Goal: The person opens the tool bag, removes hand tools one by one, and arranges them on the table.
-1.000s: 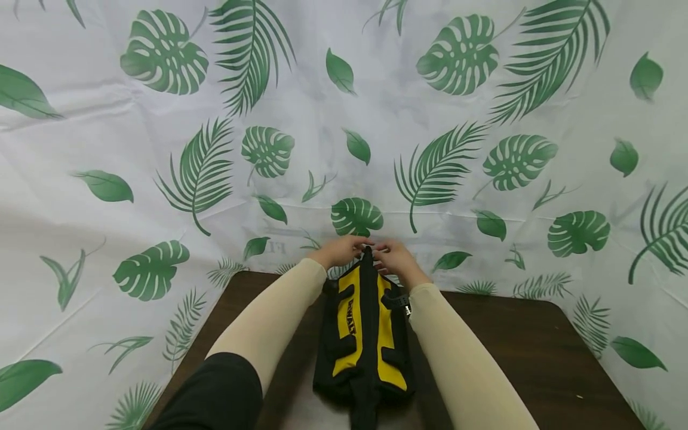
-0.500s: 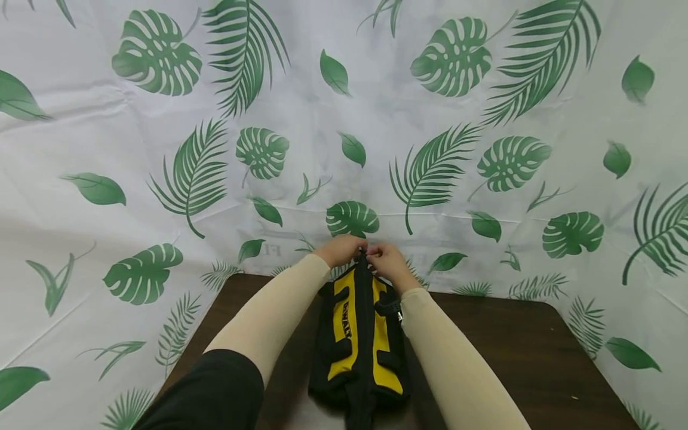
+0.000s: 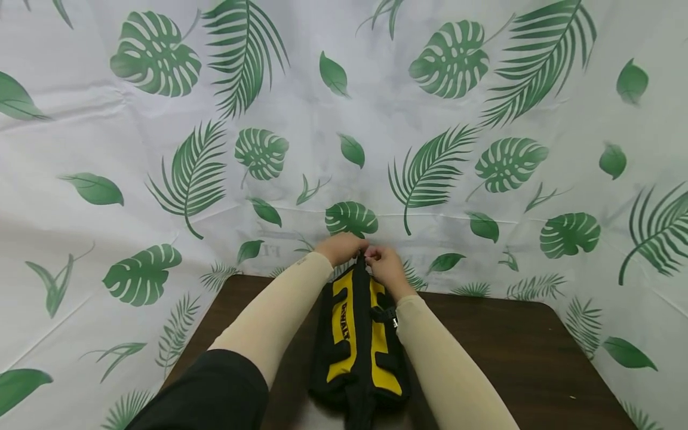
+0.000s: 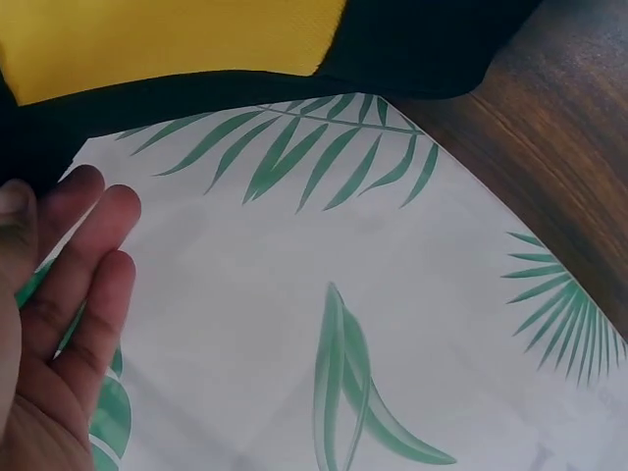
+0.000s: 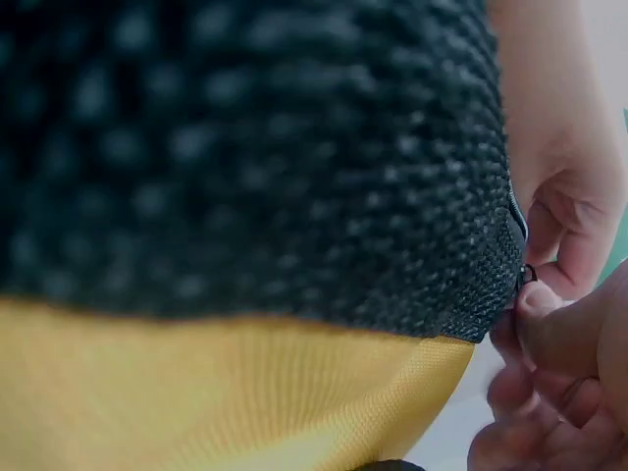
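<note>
A black and yellow tool bag [image 3: 349, 334] lies lengthwise on the table, its dark central zip strip running away from me. At the bag's far end my left hand [image 3: 341, 248] pinches the black fabric between thumb and index finger; its other fingers extend loosely in the left wrist view. My right hand [image 3: 388, 270] is just across from it, thumb and curled fingers pinching a small zipper pull [image 5: 530, 274] at the bag's end. The right wrist view shows both hands close together there, with the bag's black weave [image 5: 245, 177] filling much of the picture.
The dark wooden table [image 3: 494, 346] extends to both sides of the bag. Directly behind it hangs a white cloth with green leaves [image 3: 301, 89], close beyond my hands. A black buckle strap [image 3: 383, 314] sits on the bag beside my right wrist.
My right hand's fingers, spread at the bag's far end earlier, have closed into a pinch there. The left hand stays at the same end. The head view has shifted slightly.
</note>
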`<state>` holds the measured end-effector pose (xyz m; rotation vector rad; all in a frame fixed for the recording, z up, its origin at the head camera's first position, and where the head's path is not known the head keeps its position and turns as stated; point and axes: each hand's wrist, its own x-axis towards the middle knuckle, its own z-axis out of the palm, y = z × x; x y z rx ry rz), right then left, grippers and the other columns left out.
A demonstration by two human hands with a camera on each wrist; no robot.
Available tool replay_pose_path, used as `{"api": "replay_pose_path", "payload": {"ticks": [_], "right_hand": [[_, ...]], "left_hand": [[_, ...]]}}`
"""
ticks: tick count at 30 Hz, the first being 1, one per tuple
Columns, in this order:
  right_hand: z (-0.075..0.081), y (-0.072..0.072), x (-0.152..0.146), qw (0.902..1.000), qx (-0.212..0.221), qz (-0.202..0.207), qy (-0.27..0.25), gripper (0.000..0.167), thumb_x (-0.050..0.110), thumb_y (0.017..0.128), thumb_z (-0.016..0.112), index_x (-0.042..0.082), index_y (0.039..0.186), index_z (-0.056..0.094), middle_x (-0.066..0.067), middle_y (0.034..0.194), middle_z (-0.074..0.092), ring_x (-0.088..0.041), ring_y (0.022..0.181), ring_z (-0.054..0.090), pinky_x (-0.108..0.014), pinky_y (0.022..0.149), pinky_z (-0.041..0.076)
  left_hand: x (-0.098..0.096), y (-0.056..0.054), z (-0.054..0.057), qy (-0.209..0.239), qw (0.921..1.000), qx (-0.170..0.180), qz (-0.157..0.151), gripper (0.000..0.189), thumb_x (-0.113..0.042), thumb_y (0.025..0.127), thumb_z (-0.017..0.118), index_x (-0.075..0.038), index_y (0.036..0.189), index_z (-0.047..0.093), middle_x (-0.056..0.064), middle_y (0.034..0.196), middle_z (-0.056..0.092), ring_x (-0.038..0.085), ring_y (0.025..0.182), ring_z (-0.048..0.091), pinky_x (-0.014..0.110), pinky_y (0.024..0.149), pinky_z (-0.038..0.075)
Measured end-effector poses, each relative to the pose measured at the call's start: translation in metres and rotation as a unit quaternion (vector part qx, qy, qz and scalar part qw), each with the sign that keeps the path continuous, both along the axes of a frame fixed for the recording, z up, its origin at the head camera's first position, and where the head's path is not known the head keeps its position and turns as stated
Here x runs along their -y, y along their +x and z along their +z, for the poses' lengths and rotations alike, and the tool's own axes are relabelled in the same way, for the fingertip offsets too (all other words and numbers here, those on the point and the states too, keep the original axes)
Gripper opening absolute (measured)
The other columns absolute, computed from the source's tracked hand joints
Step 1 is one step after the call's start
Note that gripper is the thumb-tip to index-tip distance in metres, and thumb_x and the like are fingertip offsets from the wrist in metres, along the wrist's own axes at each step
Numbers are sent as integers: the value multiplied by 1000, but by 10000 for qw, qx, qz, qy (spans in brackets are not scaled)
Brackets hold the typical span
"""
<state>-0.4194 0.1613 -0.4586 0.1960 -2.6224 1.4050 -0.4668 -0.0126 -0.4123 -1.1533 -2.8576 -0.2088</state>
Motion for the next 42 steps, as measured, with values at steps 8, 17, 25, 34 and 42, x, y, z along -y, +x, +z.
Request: {"api": "replay_pose_path", "payload": {"ticks": [8, 17, 25, 34, 42], "right_hand": [[-6, 6, 2, 9993, -343, 12, 158, 12, 2, 103, 66, 4, 95, 75, -10, 88, 71, -20, 76, 59, -29, 66, 47], [5, 25, 2, 9956, -538, 520, 568, 9, 4, 101, 73, 5, 93, 76, -8, 79, 67, -18, 65, 53, -30, 62, 45], [2, 62, -3, 9926, -333, 777, 872, 14, 9, 104, 74, 12, 91, 76, -3, 75, 64, -17, 63, 53, -31, 61, 45], [-9, 114, -9, 9935, -101, 791, 816, 13, 10, 104, 75, 18, 93, 74, -1, 77, 62, -17, 63, 52, -28, 59, 44], [-13, 150, -12, 9904, 93, 1236, 614, 4, 10, 103, 76, 11, 99, 75, 0, 81, 62, -14, 66, 54, -26, 58, 46]], "left_hand": [[0, 1, -2, -112, 9997, -192, -135, 21, -5, 113, 55, -16, 107, 72, 1, 104, 77, 19, 89, 66, 36, 84, 54], [1, -1, 0, -18, 9997, -196, -131, 19, -9, 115, 53, -13, 113, 72, 4, 105, 76, 20, 89, 66, 36, 84, 55], [14, 5, -11, 610, 9980, 109, -144, 17, -9, 114, 57, -10, 121, 72, 10, 116, 77, 23, 100, 71, 40, 93, 59], [13, 2, -14, 593, 9977, 106, -317, 18, -6, 115, 54, -11, 118, 71, 11, 114, 77, 23, 97, 70, 40, 91, 58], [15, 1, -16, 682, 9972, 38, -290, 16, -7, 114, 56, -9, 116, 72, 12, 111, 77, 23, 92, 69, 40, 87, 57]]}}
